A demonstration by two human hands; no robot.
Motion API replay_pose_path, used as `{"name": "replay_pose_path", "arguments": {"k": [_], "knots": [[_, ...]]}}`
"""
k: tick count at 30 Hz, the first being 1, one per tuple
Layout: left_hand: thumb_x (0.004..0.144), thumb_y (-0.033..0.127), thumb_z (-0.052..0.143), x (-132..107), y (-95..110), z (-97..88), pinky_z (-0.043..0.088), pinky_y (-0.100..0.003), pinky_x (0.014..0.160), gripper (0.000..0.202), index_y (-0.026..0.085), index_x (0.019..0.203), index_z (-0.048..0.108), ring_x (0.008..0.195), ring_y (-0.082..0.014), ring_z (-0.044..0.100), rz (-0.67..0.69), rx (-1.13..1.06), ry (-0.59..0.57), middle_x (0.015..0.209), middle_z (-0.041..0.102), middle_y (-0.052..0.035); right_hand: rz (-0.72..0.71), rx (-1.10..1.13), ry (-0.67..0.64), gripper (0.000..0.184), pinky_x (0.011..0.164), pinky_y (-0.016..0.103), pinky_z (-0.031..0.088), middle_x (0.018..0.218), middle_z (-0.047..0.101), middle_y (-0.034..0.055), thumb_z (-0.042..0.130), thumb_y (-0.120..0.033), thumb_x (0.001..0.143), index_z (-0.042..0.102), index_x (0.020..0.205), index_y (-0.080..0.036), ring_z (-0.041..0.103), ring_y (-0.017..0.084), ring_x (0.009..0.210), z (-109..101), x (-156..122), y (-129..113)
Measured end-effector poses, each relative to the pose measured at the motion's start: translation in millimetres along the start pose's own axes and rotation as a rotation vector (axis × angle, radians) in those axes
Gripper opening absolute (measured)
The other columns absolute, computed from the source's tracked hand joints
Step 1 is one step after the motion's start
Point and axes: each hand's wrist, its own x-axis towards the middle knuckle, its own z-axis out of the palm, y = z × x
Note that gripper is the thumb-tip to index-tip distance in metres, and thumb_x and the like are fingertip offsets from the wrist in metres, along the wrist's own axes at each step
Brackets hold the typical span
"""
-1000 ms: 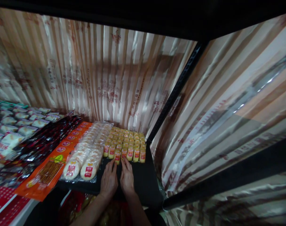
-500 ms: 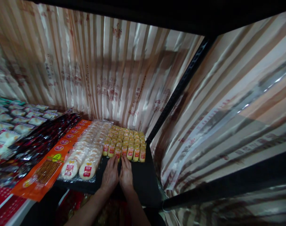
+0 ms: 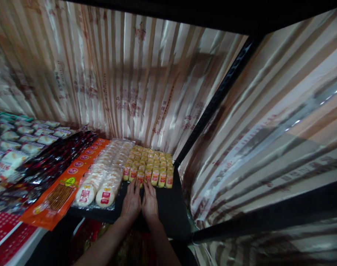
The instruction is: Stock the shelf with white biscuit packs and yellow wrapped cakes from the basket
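Small yellow wrapped snack packs with red labels stand in tight rows on the black shelf. My left hand is open, its stretched fingertips touching the front row near the middle. Right beside it, my right hand lies open as well, fingertips against the front packs. Neither hand is wrapped around a pack. The fingertips cover parts of the lower front packs. Two rows of round white crackers in clear wrappers lie to the left of the yellow packs.
Orange bags of stick snacks overlap left of the crackers, then dark shiny packets and white packs. A black upright post rises at the shelf's back right corner. Striped plastic sheeting hangs behind. Items in shadow lie below the shelf.
The view has shifted slightly, so the shelf and goods sit a little higher and further right. My hands stay at the front row, with the fingers a little more spread.
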Motion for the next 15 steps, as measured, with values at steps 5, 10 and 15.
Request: {"name": "replay_pose_path", "arguments": {"k": [5,10,15], "knots": [[0.071,-0.001,0.036,-0.9,0.6,-1.9,0.041,-0.040,0.098,0.063,0.016,0.131,0.039,0.126,-0.0226,0.036,-0.004,0.019,-0.025,0.134,0.040,-0.0131,0.005,0.013,-0.006,0.058,0.103,0.036,0.037,0.136,0.044,0.0098,0.037,-0.005,0.074,0.043,0.131,-0.013,0.038,0.018,0.126,2.5,-0.7,3.5],[0.073,0.002,0.037,-1.1,-2.7,2.6,0.040,-0.042,0.099,0.058,0.014,0.129,0.040,0.128,-0.0236,0.034,0.017,0.032,-0.038,0.135,0.041,-0.0140,-0.001,-0.018,-0.027,0.057,0.104,0.036,0.035,0.138,0.042,0.0086,0.035,-0.006,0.077,0.042,0.133,-0.014,0.035,0.017,0.129,4.5,-0.3,4.4],[0.076,0.003,0.036,-0.8,-5.4,5.7,0.040,-0.042,0.099,0.055,0.013,0.130,0.040,0.128,-0.0248,0.034,0.013,0.046,-0.067,0.136,0.039,-0.0169,0.009,-0.050,-0.069,0.058,0.106,0.037,0.033,0.140,0.039,0.0075,0.034,-0.005,0.076,0.040,0.134,-0.014,0.032,0.017,0.130,5.8,2.2,4.3]]}}
